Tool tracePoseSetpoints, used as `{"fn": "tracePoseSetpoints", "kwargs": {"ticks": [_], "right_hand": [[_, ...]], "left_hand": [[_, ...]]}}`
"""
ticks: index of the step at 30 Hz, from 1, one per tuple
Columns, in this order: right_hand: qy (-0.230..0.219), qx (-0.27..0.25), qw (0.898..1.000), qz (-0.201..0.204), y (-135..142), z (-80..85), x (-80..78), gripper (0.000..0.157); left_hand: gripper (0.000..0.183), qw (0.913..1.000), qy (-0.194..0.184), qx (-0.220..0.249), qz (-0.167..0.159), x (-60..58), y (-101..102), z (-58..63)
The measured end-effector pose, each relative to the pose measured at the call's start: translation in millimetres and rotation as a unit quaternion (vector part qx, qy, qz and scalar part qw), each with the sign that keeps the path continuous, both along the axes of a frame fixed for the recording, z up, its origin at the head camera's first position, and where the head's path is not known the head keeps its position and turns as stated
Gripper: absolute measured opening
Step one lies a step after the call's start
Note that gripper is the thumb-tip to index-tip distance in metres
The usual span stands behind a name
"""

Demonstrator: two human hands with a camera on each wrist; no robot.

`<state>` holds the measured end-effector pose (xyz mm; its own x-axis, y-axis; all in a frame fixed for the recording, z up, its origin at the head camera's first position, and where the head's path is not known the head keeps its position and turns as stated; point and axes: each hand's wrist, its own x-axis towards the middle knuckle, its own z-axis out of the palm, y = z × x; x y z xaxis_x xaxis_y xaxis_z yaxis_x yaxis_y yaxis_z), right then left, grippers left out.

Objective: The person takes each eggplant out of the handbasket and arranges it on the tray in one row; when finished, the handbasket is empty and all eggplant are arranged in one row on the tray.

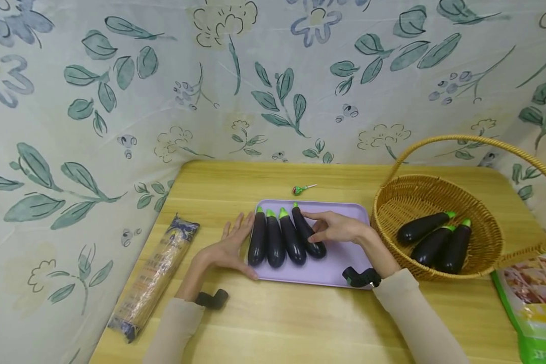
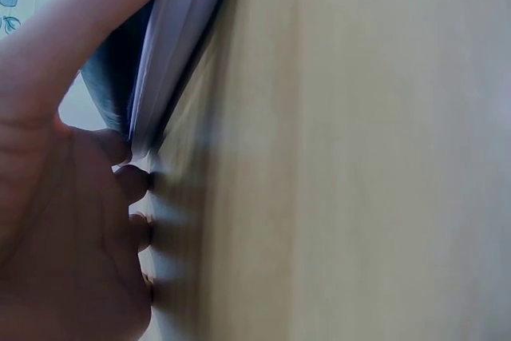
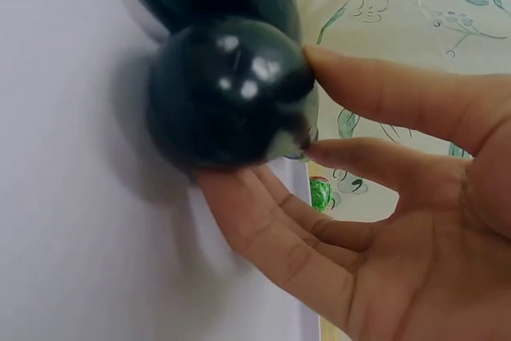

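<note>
- Head view: on a wood-grain table [image 1: 273, 323] lies a lilac tray [image 1: 318, 272] carrying a row of four eggplants, green stem ends pointing far.
- The right hand [image 1: 338, 227] pinches the rightmost eggplant [image 1: 307, 230] between thumb and fingers; this one slants, its blunt near end swung to the right, while the three left eggplants [image 1: 276, 242] lie more nearly parallel.
- The left hand [image 1: 229, 250] is spread, fingers straight along the tray's left edge, thumb at the near left corner.
- Just beyond the tray's far rim lies a green-wrapped lollipop [image 1: 298, 190].
- To the right, a wicker basket [image 1: 482, 212] with a tall handle holds three more eggplants [image 1: 423, 227]; a green-edged food bag [image 1: 534, 308] lies at the near right.
- A long noodle packet [image 1: 156, 278] lies at the left; a leaf-and-flower cloth [image 1: 164, 111] hangs behind.
- Left wrist view: the thumb and fingers extend by the tray's side wall, a dark eggplant showing above the edge.
- Right wrist view: thumb and fingers touch the glossy blunt end of the pinched eggplant, its neighbour against it.
</note>
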<state>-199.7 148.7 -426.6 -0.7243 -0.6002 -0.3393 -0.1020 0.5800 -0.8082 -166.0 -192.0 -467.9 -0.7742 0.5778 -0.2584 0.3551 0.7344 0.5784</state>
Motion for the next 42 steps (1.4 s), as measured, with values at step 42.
{"fn": "tracePoseSetpoints", "kwargs": {"ticks": [42], "right_hand": [[-0.066, -0.059, 0.996, -0.014, 13.6, -4.8, 5.7, 0.071]], "left_hand": [[0.160, 1.0000, 0.000, 0.001, -0.003, 0.0, 0.1, -0.8]]}}
